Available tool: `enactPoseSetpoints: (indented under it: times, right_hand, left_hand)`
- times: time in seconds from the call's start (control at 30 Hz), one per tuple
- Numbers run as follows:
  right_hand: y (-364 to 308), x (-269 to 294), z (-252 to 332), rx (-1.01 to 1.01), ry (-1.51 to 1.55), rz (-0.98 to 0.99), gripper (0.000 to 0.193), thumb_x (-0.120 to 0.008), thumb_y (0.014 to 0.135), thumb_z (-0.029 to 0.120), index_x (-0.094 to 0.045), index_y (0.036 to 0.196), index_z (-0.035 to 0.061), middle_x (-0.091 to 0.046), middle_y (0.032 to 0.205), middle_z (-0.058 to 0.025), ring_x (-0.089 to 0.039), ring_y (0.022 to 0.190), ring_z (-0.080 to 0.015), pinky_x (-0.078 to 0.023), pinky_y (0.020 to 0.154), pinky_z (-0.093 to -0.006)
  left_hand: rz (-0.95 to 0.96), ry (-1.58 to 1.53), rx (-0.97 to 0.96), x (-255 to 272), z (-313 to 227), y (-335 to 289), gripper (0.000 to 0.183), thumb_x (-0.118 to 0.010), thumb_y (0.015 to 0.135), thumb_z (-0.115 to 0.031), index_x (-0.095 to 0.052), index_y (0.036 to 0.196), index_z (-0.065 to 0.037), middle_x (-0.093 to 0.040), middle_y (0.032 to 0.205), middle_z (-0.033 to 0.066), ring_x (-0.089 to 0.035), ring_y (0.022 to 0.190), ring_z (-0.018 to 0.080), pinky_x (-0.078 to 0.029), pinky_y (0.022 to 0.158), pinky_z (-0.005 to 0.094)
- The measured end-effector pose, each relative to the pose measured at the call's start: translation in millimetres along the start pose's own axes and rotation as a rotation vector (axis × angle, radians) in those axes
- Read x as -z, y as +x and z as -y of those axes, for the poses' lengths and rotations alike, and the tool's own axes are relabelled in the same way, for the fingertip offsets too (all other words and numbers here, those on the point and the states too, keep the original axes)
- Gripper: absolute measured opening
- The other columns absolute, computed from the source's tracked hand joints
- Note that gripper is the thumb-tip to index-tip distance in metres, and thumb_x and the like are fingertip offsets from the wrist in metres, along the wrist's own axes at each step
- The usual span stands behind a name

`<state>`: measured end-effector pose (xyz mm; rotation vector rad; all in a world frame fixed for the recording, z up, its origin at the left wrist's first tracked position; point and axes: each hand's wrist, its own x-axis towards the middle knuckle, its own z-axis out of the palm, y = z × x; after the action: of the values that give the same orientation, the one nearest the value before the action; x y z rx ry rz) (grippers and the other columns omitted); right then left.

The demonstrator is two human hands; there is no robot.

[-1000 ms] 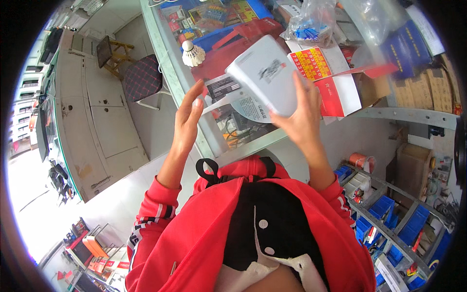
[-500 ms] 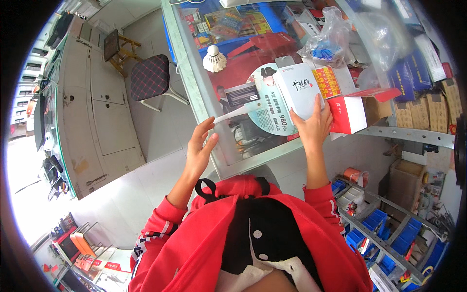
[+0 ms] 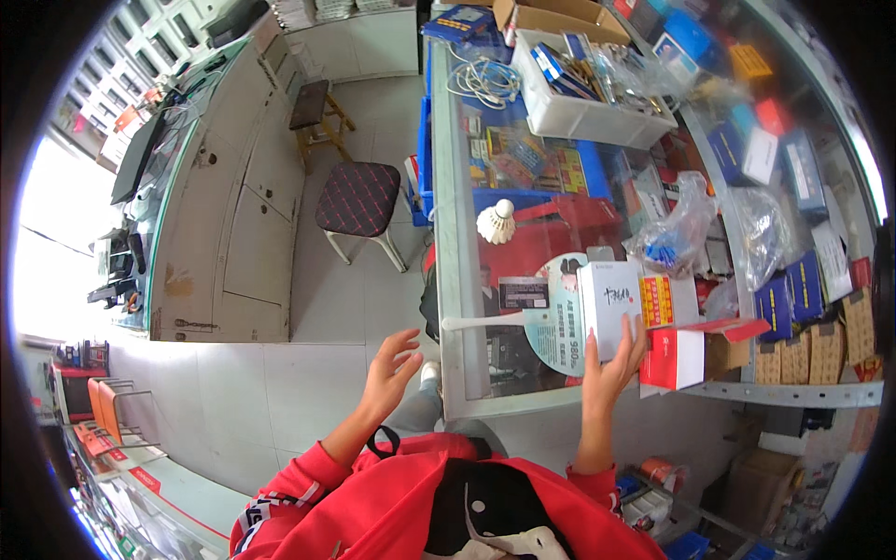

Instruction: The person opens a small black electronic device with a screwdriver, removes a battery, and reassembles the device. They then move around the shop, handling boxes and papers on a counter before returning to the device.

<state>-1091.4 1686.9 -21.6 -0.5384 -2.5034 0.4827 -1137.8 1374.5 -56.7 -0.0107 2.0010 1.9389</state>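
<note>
My right hand (image 3: pixel 611 373) grips the near end of a slim white box (image 3: pixel 611 299), thumb at its left side and fingers over its top. The box lies on a glass counter (image 3: pixel 451 243), partly over a round hand fan (image 3: pixel 567 345). The fan's white handle (image 3: pixel 481 321) points left to the counter's edge. Off that edge, my left hand (image 3: pixel 387 373) hangs in the air, fingers apart, holding nothing. A small dark card (image 3: pixel 524 293) lies above the handle, and a white shuttlecock (image 3: pixel 497 222) stands farther back. Right of the box is an opened red-and-white carton (image 3: pixel 674 359).
A white bin (image 3: pixel 597 121) of mixed items and a coiled cable (image 3: pixel 485 79) sit at the far end. Clear plastic bags (image 3: pixel 677 229) and blue boxes (image 3: pixel 789 294) crowd the right. A padded stool (image 3: pixel 359 201) stands left of the counter, before a pale cabinet (image 3: pixel 210 280).
The view has shifted, showing more of the counter's far end. My left hand has come away from the fan handle's tip. My right hand stays at the white box.
</note>
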Motion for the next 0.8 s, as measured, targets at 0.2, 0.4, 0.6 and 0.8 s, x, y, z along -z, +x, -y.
enactPoseSetpoints:
  times: [0.2, 0.4, 0.6, 0.8]
  right_hand:
    - [-27, -19, 91, 0.05, 0.457, 0.167, 0.036, -0.063, 0.071, 0.005, -0.057, 0.106, -0.0003, -0.052, 0.114, -0.0153, -0.046, 0.107, -0.0318, -0.033, 0.095, -0.0431]
    - [3, -87, 190, 0.191, 0.388, 0.28, 0.038, -0.063, 0.074, 0.013, -0.055, 0.11, 0.0049, -0.053, 0.111, -0.0111, -0.048, 0.103, -0.0303, -0.034, 0.092, -0.0418]
    - [104, -204, 270, 0.275, 0.233, 0.137, 0.046, -0.065, 0.074, 0.018, -0.05, 0.116, 0.0055, -0.052, 0.112, -0.0118, -0.048, 0.105, -0.032, -0.036, 0.09, -0.0411]
    - [247, -295, 269, 0.109, 0.046, 0.14, 0.064, -0.069, 0.07, 0.032, -0.044, 0.123, 0.0059, -0.051, 0.116, -0.0144, -0.047, 0.11, -0.0298, -0.036, 0.094, -0.0402]
  left_hand:
    - [-0.044, 0.025, 0.076, 48, 12, 19, 0.036, -0.054, 0.088, -0.01, -0.046, 0.122, -0.003, -0.051, 0.117, 0.0072, -0.054, 0.101, 0.0163, -0.043, 0.084, 0.0285]
    - [0.048, 0.006, 0.046, 142, 33, 69, 0.037, -0.056, 0.085, -0.005, -0.047, 0.12, -0.003, -0.05, 0.112, 0.0063, -0.054, 0.09, 0.0135, -0.044, 0.079, 0.0274]
    - [-0.247, 0.023, 0.161, 325, 15, 101, 0.033, -0.055, 0.086, -0.009, -0.051, 0.117, -0.001, -0.055, 0.115, 0.0087, -0.058, 0.088, 0.0149, -0.046, 0.076, 0.0277]
    - [-0.434, 0.076, 0.169, 416, -15, 143, 0.032, -0.056, 0.087, -0.013, -0.052, 0.116, -0.003, -0.057, 0.108, 0.0063, -0.056, 0.082, 0.0113, -0.047, 0.074, 0.0257]
